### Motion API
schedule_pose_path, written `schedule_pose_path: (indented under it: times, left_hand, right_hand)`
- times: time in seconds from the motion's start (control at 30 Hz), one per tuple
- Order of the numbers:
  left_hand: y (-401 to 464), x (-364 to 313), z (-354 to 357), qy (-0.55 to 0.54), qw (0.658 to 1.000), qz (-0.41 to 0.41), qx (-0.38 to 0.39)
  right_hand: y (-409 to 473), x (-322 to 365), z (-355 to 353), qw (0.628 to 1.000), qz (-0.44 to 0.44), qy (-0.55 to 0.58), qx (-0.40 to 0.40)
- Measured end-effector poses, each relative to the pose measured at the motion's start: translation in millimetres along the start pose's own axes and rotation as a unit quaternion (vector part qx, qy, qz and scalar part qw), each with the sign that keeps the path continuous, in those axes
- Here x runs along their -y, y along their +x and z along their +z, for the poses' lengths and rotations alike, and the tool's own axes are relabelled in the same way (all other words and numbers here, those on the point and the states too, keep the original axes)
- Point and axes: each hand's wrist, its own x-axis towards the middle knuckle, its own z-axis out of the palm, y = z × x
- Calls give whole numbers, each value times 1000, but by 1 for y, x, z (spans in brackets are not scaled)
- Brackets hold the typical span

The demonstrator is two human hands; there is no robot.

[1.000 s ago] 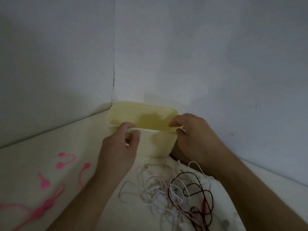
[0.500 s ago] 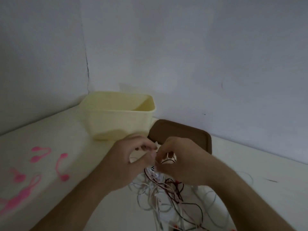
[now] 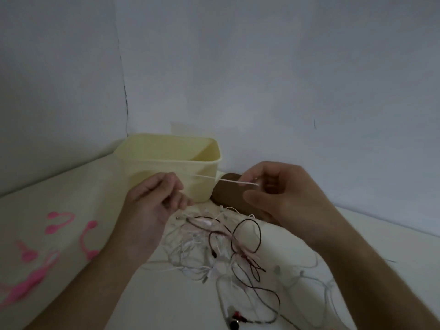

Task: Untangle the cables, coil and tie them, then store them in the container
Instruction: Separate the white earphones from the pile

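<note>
Head view: thin white cable taut between pinching left hand and right hand, above tangled pile

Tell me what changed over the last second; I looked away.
Both hands let go of the yellow container and dropped to the cable tangle. Now the left hand and right hand pinch a white cable stretched between them. The pink ties and brown lid stayed put.
</note>
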Motion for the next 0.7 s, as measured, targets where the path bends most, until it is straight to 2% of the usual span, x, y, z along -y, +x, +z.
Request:
schedule_pose_path:
  times: [0.1,0.23,0.43,0.5,0.53,0.6,0.63,0.7]
  left_hand:
    - [5,-5,-8,21,998,-4,-58]
    - [5,2,-8,78,996,4,-46]
    - [5,5,-4,112,991,5,-79]
    - [4,6,-4,120,989,1,-89]
    - [4,8,-4,124,988,-2,-88]
    - [3,11,-4,137,988,-13,-76]
    - [2,12,-4,143,987,-18,-69]
    - [1,12,-3,165,985,-10,-49]
  right_hand:
    - [6,-2,-16,985,-44,-143,-85]
    - [3,1,-43,976,-59,-149,-148]
    - [3,-5,-67,921,-78,-234,-300]
    - [3,-4,-69,933,-59,-158,-319]
    - [2,-1,-68,949,-39,-64,-305]
    - [1,4,-63,961,19,147,-234]
    - [2,5,-60,958,42,199,-200]
    - [4,1,-52,972,42,174,-151]
